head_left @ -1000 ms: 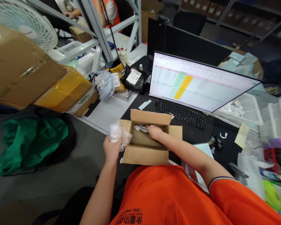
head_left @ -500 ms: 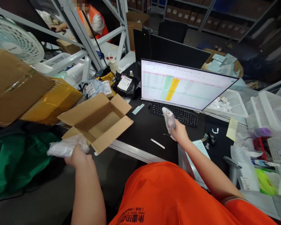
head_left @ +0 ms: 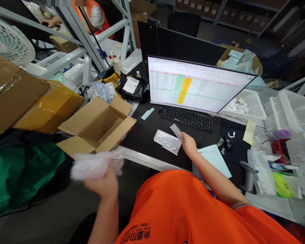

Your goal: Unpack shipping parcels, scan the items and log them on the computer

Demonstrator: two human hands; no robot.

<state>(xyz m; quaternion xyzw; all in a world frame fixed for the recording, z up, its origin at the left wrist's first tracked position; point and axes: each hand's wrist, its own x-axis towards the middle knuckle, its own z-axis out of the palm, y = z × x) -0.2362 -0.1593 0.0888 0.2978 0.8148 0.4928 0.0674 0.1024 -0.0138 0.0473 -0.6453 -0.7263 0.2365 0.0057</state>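
Observation:
My left hand (head_left: pixel 103 184) is closed on a bunch of crumpled clear plastic wrap (head_left: pixel 95 165), held off the desk's front edge; the wrap is blurred. My right hand (head_left: pixel 188 145) rests on the black desk mat (head_left: pixel 152 130) and pinches a small clear packet (head_left: pixel 176 130). A second flat clear packet (head_left: pixel 167 141) lies on the mat just left of that hand. An open empty cardboard box (head_left: pixel 96 124) lies tilted at the desk's left edge, beside my left hand.
A monitor (head_left: pixel 193 86) showing a spreadsheet and a black keyboard (head_left: pixel 186 118) stand behind my right hand. Cardboard boxes (head_left: pixel 20 95), parcels in bags (head_left: pixel 130 87) and a fan (head_left: pixel 7 40) crowd the left. White baskets (head_left: pixel 292 112) and a mouse (head_left: pixel 227 142) are at the right. Another person in orange sits behind the shelving.
My right hand came down from the keyboard to the mat, and a flat packet now lies there. My left hand moved right and nearer with the wrap. The box settled at the desk's edge.

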